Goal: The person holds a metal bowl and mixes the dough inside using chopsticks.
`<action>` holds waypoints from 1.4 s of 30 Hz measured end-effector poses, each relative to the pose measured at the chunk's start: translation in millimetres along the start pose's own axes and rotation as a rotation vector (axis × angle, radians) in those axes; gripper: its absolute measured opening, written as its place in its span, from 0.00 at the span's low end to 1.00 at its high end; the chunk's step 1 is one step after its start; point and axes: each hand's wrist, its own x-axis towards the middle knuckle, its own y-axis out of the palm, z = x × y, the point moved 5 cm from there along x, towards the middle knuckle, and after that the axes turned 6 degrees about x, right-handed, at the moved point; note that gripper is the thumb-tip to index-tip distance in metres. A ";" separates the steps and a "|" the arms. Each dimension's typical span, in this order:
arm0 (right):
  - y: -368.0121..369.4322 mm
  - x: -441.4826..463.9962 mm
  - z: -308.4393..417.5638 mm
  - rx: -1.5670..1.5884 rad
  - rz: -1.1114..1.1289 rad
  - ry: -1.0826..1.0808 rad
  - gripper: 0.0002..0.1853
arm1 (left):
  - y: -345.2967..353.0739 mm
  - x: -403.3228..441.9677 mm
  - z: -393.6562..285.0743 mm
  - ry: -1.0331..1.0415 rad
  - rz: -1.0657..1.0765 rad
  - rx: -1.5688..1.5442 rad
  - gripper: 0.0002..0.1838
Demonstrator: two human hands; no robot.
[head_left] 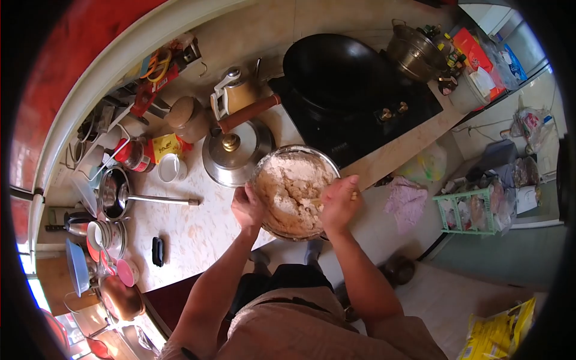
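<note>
Mixing appears to be the step in hand. The left hand (248, 207) is closed on the side of a round, silver-coloured metal bowl (321, 153), held by the front edge of the pale, marbled countertop (201, 237); the right hand (339, 201) is clamped around a pale, slender, stick-like utensil (317, 202) above a lumpy, off-white floury mixture (288, 180). The next move seemingly calls for a steady left hold while powdery parts are worked in. Beyond stand a silver-coloured, lidded metal pot (225, 159) and, farthest, a black, round wok (333, 72).

The right hand (340, 204) covers much of a pale utensil (354, 195). A yellow package (499, 335) runs past the bottom edge, its print illegible.
</note>
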 end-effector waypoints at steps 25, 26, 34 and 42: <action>47.3 40.0 5.1 -0.021 0.125 0.063 0.28 | 10.8 10.4 6.2 0.080 -0.066 0.017 0.19; 51.2 33.6 24.1 0.125 0.090 0.140 0.30 | 6.3 0.4 12.9 0.099 -0.047 0.035 0.19; 50.6 36.5 -45.8 -0.089 0.169 0.010 0.28 | 4.3 -1.6 9.5 0.040 -0.007 0.118 0.18; 68.2 36.7 27.8 0.164 0.057 0.077 0.26 | 5.5 2.2 8.5 0.043 0.003 0.075 0.20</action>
